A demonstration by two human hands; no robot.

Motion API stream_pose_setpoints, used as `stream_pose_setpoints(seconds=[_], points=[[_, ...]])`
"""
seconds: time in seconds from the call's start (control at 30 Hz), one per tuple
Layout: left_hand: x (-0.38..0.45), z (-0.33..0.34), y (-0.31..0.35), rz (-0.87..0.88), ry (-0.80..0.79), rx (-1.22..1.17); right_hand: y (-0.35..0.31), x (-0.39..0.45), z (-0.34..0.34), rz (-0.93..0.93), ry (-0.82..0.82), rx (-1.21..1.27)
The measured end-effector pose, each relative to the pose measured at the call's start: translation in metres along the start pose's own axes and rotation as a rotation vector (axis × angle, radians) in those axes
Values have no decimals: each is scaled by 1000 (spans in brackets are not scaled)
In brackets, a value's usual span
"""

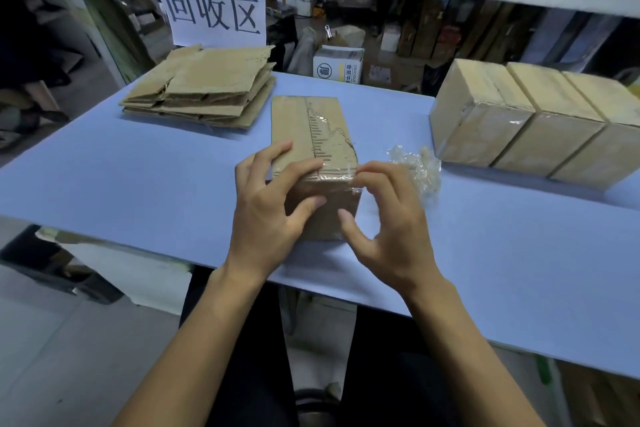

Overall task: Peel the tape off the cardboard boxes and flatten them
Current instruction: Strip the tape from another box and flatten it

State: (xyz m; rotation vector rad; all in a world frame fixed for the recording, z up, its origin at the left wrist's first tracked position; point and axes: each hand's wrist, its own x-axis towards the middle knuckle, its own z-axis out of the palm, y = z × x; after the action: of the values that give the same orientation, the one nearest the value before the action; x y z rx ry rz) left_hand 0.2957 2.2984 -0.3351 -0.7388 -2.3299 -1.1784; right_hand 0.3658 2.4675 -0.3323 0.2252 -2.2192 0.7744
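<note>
A taped cardboard box (304, 125) lies lengthwise in the middle of the blue table (138, 177), its top seam torn and partly bare of tape. My left hand (273, 204) holds the box's near left corner, fingers on top and thumb against the near end face. My right hand (384, 222) is at the near right corner, its fingertips pinching a strip of clear tape (355, 185) at the top edge. Three taped boxes (533, 121) stand in a row at the right.
A stack of flattened cardboard (204, 87) lies at the back left under a white paper sign (211, 0). A crumpled wad of peeled clear tape (420, 166) sits right of the box. Shelving with clutter runs behind the table.
</note>
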Motion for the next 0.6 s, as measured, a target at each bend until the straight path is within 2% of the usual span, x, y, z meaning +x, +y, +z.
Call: stream_pose_setpoints(seconds=[0.17, 0.33, 0.47, 0.6], points=[[2, 2, -4, 22, 8, -18, 2, 6, 12, -21, 118, -147], [0, 2, -8, 4, 14, -45, 0, 13, 13, -28, 145, -212], [-1, 1, -8, -12, 19, -69, 8, 15, 4, -122, 43, -169], [-2, 4, -7, -21, 17, -79, 8, 17, 3, -95, -39, -162]])
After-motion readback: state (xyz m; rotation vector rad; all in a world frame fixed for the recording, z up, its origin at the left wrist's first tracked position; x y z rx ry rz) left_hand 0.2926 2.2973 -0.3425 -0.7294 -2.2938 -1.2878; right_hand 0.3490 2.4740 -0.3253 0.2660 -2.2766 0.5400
